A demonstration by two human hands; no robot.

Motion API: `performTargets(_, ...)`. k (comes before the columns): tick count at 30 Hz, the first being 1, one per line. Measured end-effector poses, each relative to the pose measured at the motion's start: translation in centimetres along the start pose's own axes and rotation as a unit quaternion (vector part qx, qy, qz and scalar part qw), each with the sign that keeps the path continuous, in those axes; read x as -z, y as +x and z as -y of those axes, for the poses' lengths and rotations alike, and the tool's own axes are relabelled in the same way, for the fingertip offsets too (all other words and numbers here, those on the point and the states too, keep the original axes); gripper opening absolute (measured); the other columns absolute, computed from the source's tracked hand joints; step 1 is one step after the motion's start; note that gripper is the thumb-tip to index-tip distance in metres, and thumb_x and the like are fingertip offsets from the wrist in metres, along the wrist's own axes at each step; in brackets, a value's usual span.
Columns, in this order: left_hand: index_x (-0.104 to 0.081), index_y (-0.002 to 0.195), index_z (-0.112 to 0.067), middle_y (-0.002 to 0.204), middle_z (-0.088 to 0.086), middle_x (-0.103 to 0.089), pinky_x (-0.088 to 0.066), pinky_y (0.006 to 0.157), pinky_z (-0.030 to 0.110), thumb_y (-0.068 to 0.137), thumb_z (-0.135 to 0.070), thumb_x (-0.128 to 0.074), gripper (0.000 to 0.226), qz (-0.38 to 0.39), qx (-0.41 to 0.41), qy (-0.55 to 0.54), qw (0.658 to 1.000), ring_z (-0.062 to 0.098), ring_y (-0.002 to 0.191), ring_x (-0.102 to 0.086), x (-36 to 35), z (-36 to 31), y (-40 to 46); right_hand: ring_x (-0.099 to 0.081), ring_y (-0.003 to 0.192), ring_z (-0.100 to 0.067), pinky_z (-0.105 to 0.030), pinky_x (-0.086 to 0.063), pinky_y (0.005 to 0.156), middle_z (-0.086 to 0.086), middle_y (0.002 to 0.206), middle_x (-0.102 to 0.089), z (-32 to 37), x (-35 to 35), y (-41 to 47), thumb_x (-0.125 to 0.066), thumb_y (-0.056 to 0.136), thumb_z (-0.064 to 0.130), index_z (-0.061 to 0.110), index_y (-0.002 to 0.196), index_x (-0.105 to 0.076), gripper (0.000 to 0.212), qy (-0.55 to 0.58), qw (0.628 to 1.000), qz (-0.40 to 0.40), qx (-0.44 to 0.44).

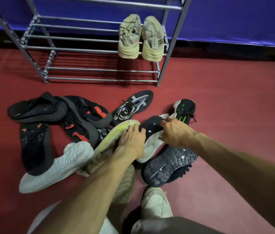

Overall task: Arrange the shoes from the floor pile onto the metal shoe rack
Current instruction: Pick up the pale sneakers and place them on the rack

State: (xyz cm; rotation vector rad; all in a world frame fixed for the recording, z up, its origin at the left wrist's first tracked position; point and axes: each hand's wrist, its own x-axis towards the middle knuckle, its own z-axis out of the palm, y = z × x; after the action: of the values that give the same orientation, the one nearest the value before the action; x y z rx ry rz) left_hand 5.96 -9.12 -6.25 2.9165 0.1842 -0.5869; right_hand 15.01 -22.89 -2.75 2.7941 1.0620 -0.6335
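A pile of several shoes lies on the red floor in front of the metal shoe rack (76,49). A beige pair (140,38) stands on the rack's middle shelf at the right. My left hand (130,141) grips a shoe with a yellow-green sole (113,134) in the middle of the pile. My right hand (174,130) grips a black shoe with a white sole (152,127) beside it. Further right lie a black shoe with green marks (184,108) and an upturned black shoe with a lugged sole (169,164).
Black-and-red shoes (82,114) and a black shoe with a grey ribbed sole (54,166) lie at the left of the pile. A black-and-white patterned shoe (133,105) points toward the rack. My own white shoe (155,203) stands near the bottom. A blue wall runs behind the rack.
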Motion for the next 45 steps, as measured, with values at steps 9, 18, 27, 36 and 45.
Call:
performTargets(9,-0.058,0.073,-0.014,0.074,0.013,-0.063,-0.048,0.058,0.034,0.070,-0.016,-0.048,0.010,-0.109,0.092,-0.225,0.964,0.037,0.067,-0.056,3.2,5.0,1.3,-0.052,0.102,-0.035,-0.043,-0.046,0.088,-0.018,0.112,-0.053,0.8,0.5,0.9,-0.049,0.085,0.015,0.004,0.123,-0.047,0.039,-0.013,0.999,-0.044,0.005)
performTargets(18,-0.068,0.090,-0.020,0.081,0.014,-0.068,-0.054,0.068,0.038,0.069,-0.012,-0.047,0.031,-0.124,0.097,-0.196,0.968,0.040,0.074,-0.060,4.2,6.2,0.4,-0.053,0.099,-0.035,-0.045,-0.048,0.082,-0.015,0.109,-0.050,1.2,1.0,1.4,-0.049,0.086,0.019,0.009,0.122,-0.048,0.037,-0.010,0.998,-0.054,0.015)
performTargets(27,-0.053,0.124,-0.009,0.128,0.017,-0.048,-0.029,0.105,0.045,0.084,-0.013,-0.056,0.041,-0.171,0.175,-0.098,0.965,0.034,0.119,-0.043,3.8,7.3,0.3,-0.058,0.095,-0.035,-0.044,-0.051,0.081,-0.017,0.108,-0.057,0.9,0.2,1.4,-0.045,0.085,0.010,0.008,0.131,-0.042,0.045,-0.017,1.000,0.016,0.008)
performTargets(36,-0.058,0.116,-0.006,0.117,0.017,-0.054,-0.035,0.097,0.043,0.084,-0.009,-0.053,0.033,-0.200,0.140,-0.109,0.964,0.034,0.111,-0.047,4.0,7.2,-1.0,-0.057,0.096,-0.034,-0.038,-0.044,0.073,-0.019,0.109,-0.058,3.0,0.2,1.8,-0.043,0.083,0.006,0.002,0.121,-0.047,0.038,-0.042,0.997,0.053,0.044)
performTargets(45,-0.066,0.109,-0.006,0.111,0.016,-0.065,-0.043,0.093,0.042,0.080,-0.005,-0.053,0.031,-0.202,0.142,-0.123,0.961,0.035,0.104,-0.058,4.1,7.1,-1.3,-0.056,0.108,-0.034,-0.035,-0.045,0.080,-0.018,0.121,-0.056,3.9,-2.1,0.9,-0.044,0.087,0.014,0.008,0.133,-0.044,0.045,-0.035,0.991,0.131,0.017)
